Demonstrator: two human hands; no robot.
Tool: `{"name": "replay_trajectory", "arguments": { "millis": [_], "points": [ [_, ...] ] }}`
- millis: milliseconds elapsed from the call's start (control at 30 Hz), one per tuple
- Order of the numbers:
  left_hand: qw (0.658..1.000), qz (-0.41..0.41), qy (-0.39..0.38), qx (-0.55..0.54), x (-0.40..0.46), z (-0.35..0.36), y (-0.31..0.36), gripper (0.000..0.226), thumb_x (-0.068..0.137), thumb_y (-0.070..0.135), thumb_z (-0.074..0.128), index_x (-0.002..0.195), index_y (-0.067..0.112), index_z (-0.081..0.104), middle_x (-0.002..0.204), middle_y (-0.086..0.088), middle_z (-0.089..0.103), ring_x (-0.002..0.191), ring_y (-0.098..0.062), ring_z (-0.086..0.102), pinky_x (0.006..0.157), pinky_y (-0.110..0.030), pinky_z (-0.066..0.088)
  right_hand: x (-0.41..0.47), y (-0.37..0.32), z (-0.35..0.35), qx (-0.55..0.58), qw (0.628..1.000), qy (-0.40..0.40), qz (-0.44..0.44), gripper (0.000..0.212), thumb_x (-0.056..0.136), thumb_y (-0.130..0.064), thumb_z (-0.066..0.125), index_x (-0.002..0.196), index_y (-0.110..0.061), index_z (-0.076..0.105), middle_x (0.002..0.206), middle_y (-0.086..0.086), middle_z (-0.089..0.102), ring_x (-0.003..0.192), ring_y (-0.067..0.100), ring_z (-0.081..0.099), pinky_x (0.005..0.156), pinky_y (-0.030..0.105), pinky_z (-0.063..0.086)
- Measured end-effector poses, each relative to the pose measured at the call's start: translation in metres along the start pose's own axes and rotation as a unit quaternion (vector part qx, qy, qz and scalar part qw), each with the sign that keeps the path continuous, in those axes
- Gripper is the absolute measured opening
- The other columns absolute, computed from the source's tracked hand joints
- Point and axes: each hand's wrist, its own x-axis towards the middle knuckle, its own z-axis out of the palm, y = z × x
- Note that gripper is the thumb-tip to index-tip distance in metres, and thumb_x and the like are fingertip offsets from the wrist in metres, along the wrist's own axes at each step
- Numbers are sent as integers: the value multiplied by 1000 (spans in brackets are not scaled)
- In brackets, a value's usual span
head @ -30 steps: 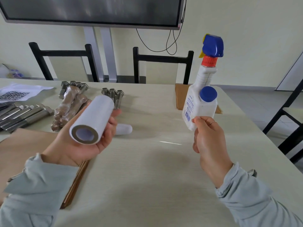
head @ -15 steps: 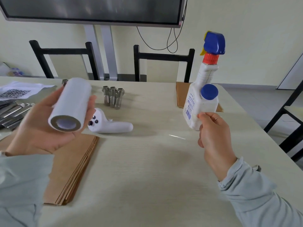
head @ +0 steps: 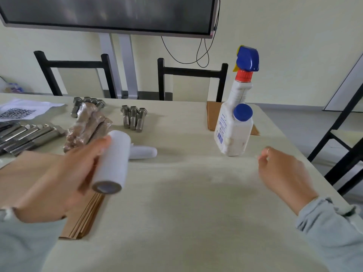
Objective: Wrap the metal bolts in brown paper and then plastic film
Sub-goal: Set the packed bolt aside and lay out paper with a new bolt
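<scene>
Nearest the camera, the left hand (head: 59, 185) grips the roll of plastic film (head: 113, 163) around its body, thumb on top and fingers curled beneath, holding it tilted in the air over the stack of brown paper (head: 29, 177) that lies flat on the counter (head: 186, 203). The roll is blurred, so whether a film edge has been pulled free cannot be told. The right hand (head: 279, 169) hovers over the counter with its fingers loosely curled; thumb and forefinger seem drawn together, though whether they pinch a film end is not clear. Just past the roll lies a white controller (head: 144, 152), and beside it a bundle of wrapped bolts (head: 88, 126) already in paper and film. Farther left a row of long bolts (head: 27, 134) lies side by side, with a loose group of three bolts (head: 133, 118) near the middle and more bolt heads (head: 88, 101) behind the bundle. A spray bottle (head: 233, 126) stands to the right, just beyond the right hand. The likely step is readying film for the next packet; it would go best with the roll held steady, its free edge found with the right fingertips, and the film drawn out taut and level so it does not cling to itself before reaching paper-wrapped bolts.
</scene>
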Motion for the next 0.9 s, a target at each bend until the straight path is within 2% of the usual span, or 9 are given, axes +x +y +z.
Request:
{"name": "replay_trajectory", "arguments": {
  "millis": [67, 133, 233, 333, 400, 500, 600, 767, 900],
  "points": [
    [990, 13, 20, 138, -5, 13, -13, 25, 73, 50, 67, 91, 33, 67, 76, 4, 71, 68, -15, 68, 69, -37, 51, -9, 6, 6, -96, 995, -17, -20, 16, 95, -18, 34, 101, -17, 49, 62, -1, 41, 62, 24, 41, 57, 29, 31],
    [971, 23, 24, 236, -9, 18, -20, 23, 74, 57, 65, 89, 40, 63, 86, 4, 69, 75, -14, 67, 66, -35, 50, -17, 9, 9, -136, 990, -21, -33, 21, 93, -15, 33, 111, -16, 46, 61, -3, 40, 60, 23, 42, 52, 28, 29],
    [948, 11, 17, 318, -12, 22, -23, 44, 69, 66, 56, 103, 37, 54, 99, 1, 63, 88, -21, 64, 82, -43, 50, -22, 9, 10, -144, 988, -20, -46, 38, 91, -10, 30, 128, -16, 36, 69, -3, 48, 58, 18, 41, 49, 27, 27],
    [896, 42, 27, 441, -13, 26, -25, 48, 85, 58, 48, 124, 30, 48, 111, 1, 60, 93, -18, 57, 71, -31, 42, -26, 7, 16, -164, 985, -13, -60, 48, 93, -11, 30, 140, -17, 21, 101, 3, 54, 86, 22, 50, 62, 28, 34],
    [868, 53, 37, 492, -12, 29, -23, 46, 91, 51, 43, 130, 27, 46, 119, -2, 58, 98, -20, 54, 69, -30, 36, -25, 8, 19, -169, 982, 6, -83, 49, 91, -9, 31, 138, -20, 20, 105, 4, 46, 95, 21, 47, 68, 25, 35],
    [840, 80, 42, 535, -12, 30, -18, 40, 94, 41, 42, 133, 29, 45, 123, -5, 53, 111, -25, 52, 81, -33, 37, -22, 13, 22, -138, 983, 18, -119, 50, 86, -4, 33, 130, -27, 26, 96, 0, 29, 88, 18, 35, 75, 25, 35],
    [828, 132, 44, 543, -13, 28, -14, 37, 96, 27, 45, 133, 31, 47, 124, -5, 51, 113, -24, 50, 89, -33, 37, -17, 17, 24, -134, 983, 10, -126, 41, 88, -5, 33, 121, -29, 34, 96, -3, 26, 86, 17, 27, 76, 26, 28],
    [824, 170, 63, 537, -17, 19, -14, 39, 94, 8, 41, 116, 33, 62, 120, 1, 56, 104, -20, 52, 75, -27, 32, -13, 24, 26, -82, 991, -19, -108, 19, 99, -21, 26, 104, -28, 43, 96, -2, 33, 89, 18, 29, 78, 29, 26],
    [840, 175, 89, 506, -21, 10, -20, 30, 95, 23, 43, 114, 36, 62, 107, 3, 60, 89, -14, 49, 69, -27, 30, -13, 26, 25, -62, 993, -38, -96, 16, 99, -24, 26, 100, -29, 41, 98, -3, 33, 92, 18, 30, 79, 31, 25]
  ]
}}
